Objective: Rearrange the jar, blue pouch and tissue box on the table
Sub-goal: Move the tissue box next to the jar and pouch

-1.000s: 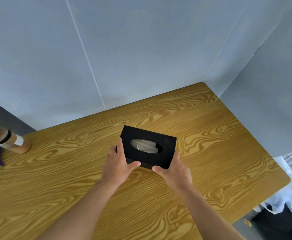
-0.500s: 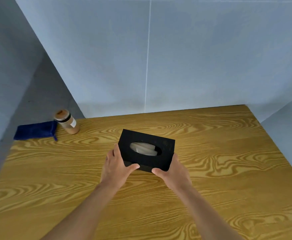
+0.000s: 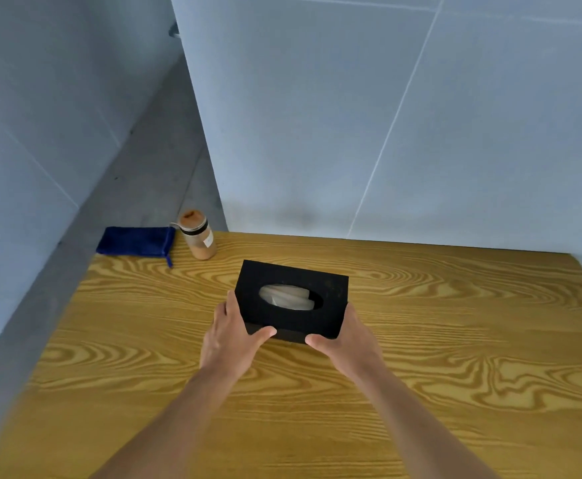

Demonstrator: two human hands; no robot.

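Both hands, left hand and right hand, grip tissue box mid surface. Jar, blue pouch wait, far corner.

No legible text was present; the jar, beyond the left hand, bore a small white label, unreadable.

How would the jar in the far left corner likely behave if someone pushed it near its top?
The jar stands upright, tall and narrow, so it would probably tip. Being round, it might then roll toward the blue pouch beside it. It looks like glass, so possibly fragile.
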